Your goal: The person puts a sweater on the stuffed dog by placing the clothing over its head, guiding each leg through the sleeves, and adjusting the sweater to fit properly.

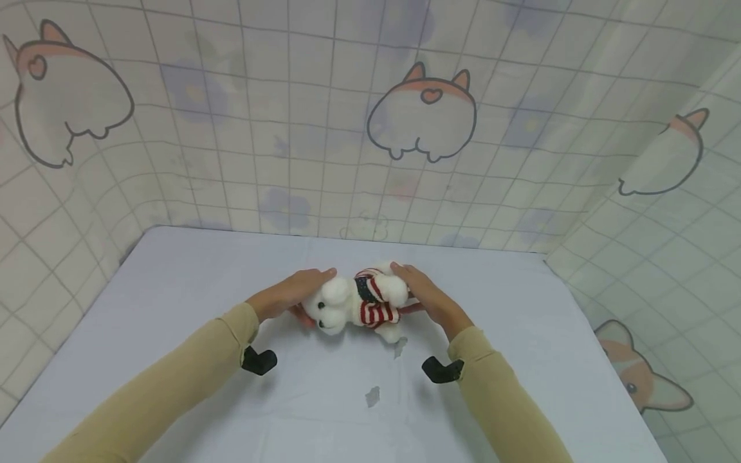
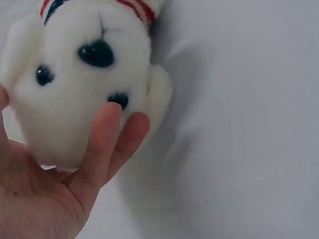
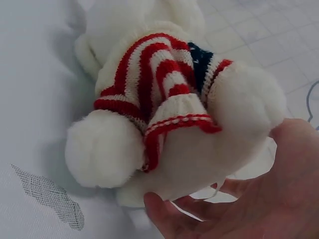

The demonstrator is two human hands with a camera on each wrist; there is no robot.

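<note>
Sleeves and both hands around a white plush bear on the bench.

Head view: left hand (image 1: 289,292) and right hand (image 1: 431,297) cup the plush bear (image 1: 356,305) from each side on the pale bench (image 1: 173,308). Left wrist view: two fingers (image 2: 107,144) lie almost straight against the bear's face (image 2: 75,84). Right wrist view: right hand's palm (image 3: 259,199) lies open under the bear's body, beside its striped sweater (image 3: 154,79).
</note>
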